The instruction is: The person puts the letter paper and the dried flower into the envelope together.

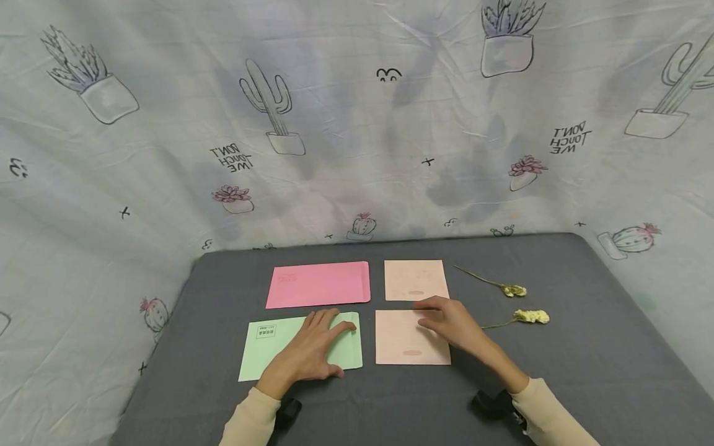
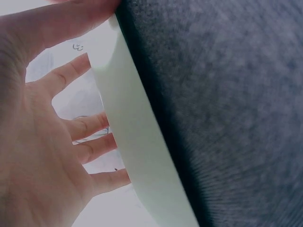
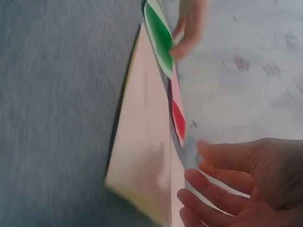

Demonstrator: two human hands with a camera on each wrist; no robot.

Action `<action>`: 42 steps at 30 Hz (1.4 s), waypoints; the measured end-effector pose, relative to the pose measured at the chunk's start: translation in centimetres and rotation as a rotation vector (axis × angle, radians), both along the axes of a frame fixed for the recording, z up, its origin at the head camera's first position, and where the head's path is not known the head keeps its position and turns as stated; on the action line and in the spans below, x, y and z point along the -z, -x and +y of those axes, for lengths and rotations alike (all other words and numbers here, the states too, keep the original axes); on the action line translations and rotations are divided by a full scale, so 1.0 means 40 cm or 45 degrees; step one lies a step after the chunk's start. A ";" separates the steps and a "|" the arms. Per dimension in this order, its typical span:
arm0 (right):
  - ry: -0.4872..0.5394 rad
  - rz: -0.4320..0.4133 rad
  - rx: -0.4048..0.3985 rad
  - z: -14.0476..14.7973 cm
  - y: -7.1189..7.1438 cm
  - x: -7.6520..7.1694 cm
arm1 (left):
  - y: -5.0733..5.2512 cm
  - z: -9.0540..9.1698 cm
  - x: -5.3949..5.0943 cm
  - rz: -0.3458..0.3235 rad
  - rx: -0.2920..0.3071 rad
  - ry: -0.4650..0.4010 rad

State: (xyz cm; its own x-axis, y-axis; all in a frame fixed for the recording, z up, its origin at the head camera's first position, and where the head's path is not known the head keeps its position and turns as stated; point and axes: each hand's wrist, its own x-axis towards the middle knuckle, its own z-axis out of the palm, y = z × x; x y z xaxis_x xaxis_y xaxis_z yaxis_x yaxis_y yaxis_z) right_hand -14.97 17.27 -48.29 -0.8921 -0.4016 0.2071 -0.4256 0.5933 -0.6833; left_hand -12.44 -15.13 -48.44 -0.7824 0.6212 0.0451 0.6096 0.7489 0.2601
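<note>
Beneath wide-spread left hand [image 1: 309,350] — nearer than right hand [image 1: 454,322], loosely parted above near beige card [image 1: 404,337] — green envelope [image 1: 266,347], long axis left-to-right.

Left hand [image 2: 52,137], fingers spread, tips hidden behind edge of pale green paper [image 2: 136,127]; thumb by the paper's upper end. Dark grey fabric-textured tabletop [image 2: 236,113] fills right side. White cloth [image 2: 78,101], faint dark marks, between fingers.

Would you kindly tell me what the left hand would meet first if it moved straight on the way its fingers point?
The left hand would probably meet the pink envelope first, at its near edge, though depth is hard to judge.
</note>
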 end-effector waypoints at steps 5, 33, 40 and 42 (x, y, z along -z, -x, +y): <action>-0.085 0.011 0.048 0.038 0.002 0.000 | 0.001 0.000 0.000 0.007 0.006 0.002; -0.296 0.039 0.066 0.059 -0.011 0.011 | -0.002 0.002 0.000 0.016 0.005 -0.002; -0.202 0.020 0.119 0.055 -0.017 0.018 | -0.002 0.001 -0.001 0.011 0.008 -0.004; -0.178 0.014 0.141 0.053 -0.019 0.021 | -0.001 0.001 0.000 0.012 0.007 -0.001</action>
